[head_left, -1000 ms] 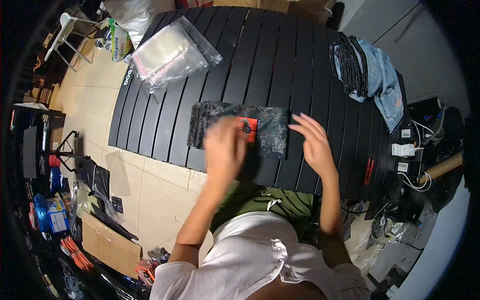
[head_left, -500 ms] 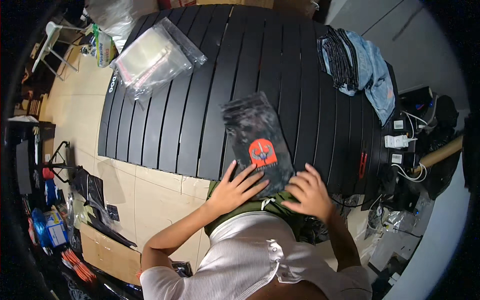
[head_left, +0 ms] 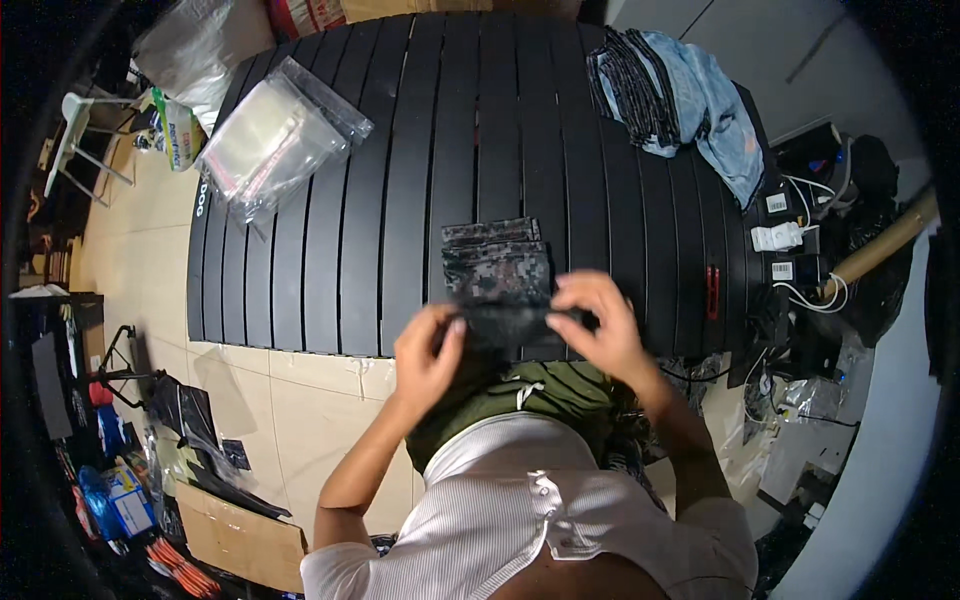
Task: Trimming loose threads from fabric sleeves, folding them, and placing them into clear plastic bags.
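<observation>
A dark camouflage-patterned garment (head_left: 497,268) lies folded on the black slatted table (head_left: 400,200), near its front edge. My left hand (head_left: 428,355) grips the left end of the garment's near folded edge. My right hand (head_left: 592,325) pinches the right end of the same edge, lifting it a little off the table. Both hands are held close in front of my body, about a garment's width apart.
Clear plastic bags (head_left: 270,140) lie at the table's far left. A pile of folded denim and dark clothes (head_left: 680,90) sits at the far right. Chargers and cables (head_left: 790,250) crowd the right side. Boxes and clutter (head_left: 150,480) cover the tiled floor at left.
The garment was spread flat with a red label showing, then turned lengthwise toward me. Now it is folded smaller, the label is hidden, and both hands grip its near edge.
</observation>
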`<state>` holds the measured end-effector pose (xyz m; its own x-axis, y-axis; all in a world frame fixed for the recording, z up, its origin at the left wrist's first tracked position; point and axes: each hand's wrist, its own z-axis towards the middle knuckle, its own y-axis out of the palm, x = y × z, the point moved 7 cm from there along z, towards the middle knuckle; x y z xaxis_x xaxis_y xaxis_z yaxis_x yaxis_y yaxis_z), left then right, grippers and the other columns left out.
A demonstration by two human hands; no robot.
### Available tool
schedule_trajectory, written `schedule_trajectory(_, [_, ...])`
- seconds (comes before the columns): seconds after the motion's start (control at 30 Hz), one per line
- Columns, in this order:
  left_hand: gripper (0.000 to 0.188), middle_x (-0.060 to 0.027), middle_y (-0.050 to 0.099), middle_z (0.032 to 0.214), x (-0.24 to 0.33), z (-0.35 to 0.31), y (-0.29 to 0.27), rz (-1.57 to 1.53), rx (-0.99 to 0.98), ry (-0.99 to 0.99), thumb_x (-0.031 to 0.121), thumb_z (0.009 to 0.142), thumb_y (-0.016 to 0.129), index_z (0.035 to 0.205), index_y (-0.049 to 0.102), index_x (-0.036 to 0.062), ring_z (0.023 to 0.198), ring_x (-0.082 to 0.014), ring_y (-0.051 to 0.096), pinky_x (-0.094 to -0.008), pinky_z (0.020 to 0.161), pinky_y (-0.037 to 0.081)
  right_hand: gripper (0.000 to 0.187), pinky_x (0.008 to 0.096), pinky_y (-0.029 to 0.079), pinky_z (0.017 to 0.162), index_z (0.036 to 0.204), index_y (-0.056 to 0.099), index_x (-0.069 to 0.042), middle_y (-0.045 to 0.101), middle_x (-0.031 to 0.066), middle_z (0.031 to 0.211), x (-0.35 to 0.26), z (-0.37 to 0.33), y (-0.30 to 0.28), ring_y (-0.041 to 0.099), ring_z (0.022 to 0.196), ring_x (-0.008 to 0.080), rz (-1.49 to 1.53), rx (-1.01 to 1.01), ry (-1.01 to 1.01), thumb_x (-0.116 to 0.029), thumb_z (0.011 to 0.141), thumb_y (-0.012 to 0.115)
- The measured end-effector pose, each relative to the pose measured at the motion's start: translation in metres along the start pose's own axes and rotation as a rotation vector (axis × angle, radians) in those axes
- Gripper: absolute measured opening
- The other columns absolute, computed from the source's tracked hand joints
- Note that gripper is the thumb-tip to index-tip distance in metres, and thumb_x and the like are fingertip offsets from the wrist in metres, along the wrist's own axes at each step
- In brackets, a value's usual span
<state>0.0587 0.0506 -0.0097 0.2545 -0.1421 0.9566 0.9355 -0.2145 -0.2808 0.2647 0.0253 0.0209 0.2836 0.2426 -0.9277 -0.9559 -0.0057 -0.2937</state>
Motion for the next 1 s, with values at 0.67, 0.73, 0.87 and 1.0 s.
schedule_trajectory(0.67, [0.027,-0.0138,0.059,0.085,-0.027,0.109,-0.007,0.404,-0.016,-0.153,0.022,0.082,0.063,0.093,0.060,-0.0021,0.072,-0.0200,0.058,-0.0288,0.065,0.045,0.014,0.0209,0.043,0.060,0.094,0.059,-0.002,0.057,0.0046,0.086,0.083,0.082,0.000,0.053,0.068,0.0081,-0.192,0.091,0.155,-0.004,0.080,0.061])
schedule_trajectory(0.73, [0.030,-0.0137,0.057,0.094,-0.010,0.114,-0.002,0.486,-0.095,0.001,0.023,0.080,0.065,0.098,0.059,-0.0006,0.080,-0.0239,0.057,-0.0307,0.071,0.046,0.016,0.0231,0.044,0.062,0.095,0.059,-0.003,0.056,0.0075,0.092,0.073,0.083,-0.001,0.054,0.073,0.0121,-0.347,0.106,0.051,-0.006,0.080,0.061])
schedule_trajectory(0.87, [0.034,-0.0128,0.054,0.104,-0.013,0.123,0.001,0.524,-0.308,0.274,0.022,0.073,0.071,0.096,0.059,0.0008,0.095,-0.0294,0.052,-0.0345,0.081,0.043,0.029,0.0299,0.042,0.077,0.098,0.058,-0.004,0.049,0.0103,0.100,0.060,0.087,0.009,0.048,0.093,0.0220,-0.445,-0.086,0.029,-0.018,0.075,0.067])
schedule_trajectory(1.0, [0.026,-0.0126,0.056,0.092,-0.003,0.122,0.013,0.572,-0.461,0.320,0.016,0.071,0.071,0.086,0.056,0.0008,0.087,-0.0282,0.055,-0.0328,0.076,0.044,0.034,0.0311,0.039,0.083,0.094,0.056,-0.004,0.044,0.0090,0.096,0.064,0.089,0.016,0.042,0.095,0.0237,-0.526,-0.350,0.129,-0.022,0.070,0.071])
